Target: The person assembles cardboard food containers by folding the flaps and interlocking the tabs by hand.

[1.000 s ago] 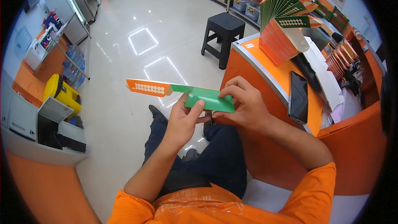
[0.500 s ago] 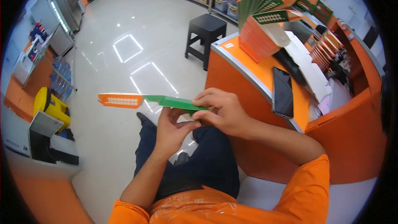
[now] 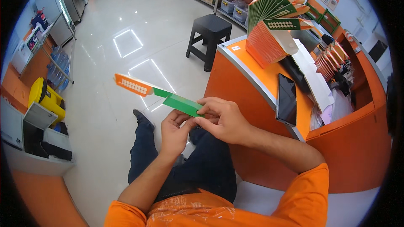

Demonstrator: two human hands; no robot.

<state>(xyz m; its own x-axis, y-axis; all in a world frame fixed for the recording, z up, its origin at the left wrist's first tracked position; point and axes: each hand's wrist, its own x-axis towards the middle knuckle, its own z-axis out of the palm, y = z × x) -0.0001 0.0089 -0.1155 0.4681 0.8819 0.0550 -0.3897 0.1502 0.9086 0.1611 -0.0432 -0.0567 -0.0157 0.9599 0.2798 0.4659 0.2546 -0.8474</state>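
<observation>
Carton piece (image 3: 181,104): held in midair in front of lap, L of counter (image 3: 260,69); slants up & L away from fingers; green along near half, w/ a fold partway, then orange w/ rows of white dots at far end.
L hand (image 3: 173,136): pinches near end of carton piece from underneath, w/ fingers bent & thumb pointing R; grip partly hidden, can't tell exact finger contact.
R hand (image 3: 225,120): pinches same end, w/ fingertips on top & thumb below; just beside L hand, touching or not at thumb tips, can't tell.
Carton stack (image 3: 269,44): stands on counter, nested tight, fanned at top in green & orange; well apart from both hands.
Phone (image 3: 286,101): lies on counter near grey metal edge, betw stack & body, w/ dark screen.
White strip (image 3: 313,73): runs along R of phone, bent in sections.
2nd bunch of cartons (image 3: 330,61): sits R of strip, mostly orange edges.
Clear bag (image 3: 341,103): crumpled, R of strip's near end.
Stool (image 3: 210,27): black, stands on floor (image 3: 101,113) L of counter.
Floor: pale, shiny, reflecting ceiling lights.
Yellow bin (image 3: 48,98): at far L, behind white cabinet (image 3: 12,124) w/ door open.
Water bottles (image 3: 59,67): grouped beyond bin, see-thru blue.
</observation>
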